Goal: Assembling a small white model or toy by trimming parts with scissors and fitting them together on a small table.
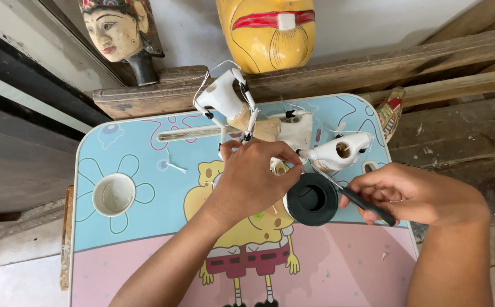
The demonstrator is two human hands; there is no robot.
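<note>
Left hand (253, 173), fingers pinched on white puppet (293, 133) just above black pot (312, 199); thin brush (366, 204) is clamped in right hand (406, 193) right of pot, long axis pointing up-left twd puppet.

A white puppet (293, 133) with black trim, a black pot (312, 199), a blue-and-pink cartoon-printed table (128, 239).

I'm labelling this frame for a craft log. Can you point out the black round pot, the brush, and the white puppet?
Black round pot (312, 199), head view, on its front rim.
Brush (366, 206), head view, on the dark handle in the right hand (406, 193).
White puppet (293, 132), head view, on its painted body.
</note>
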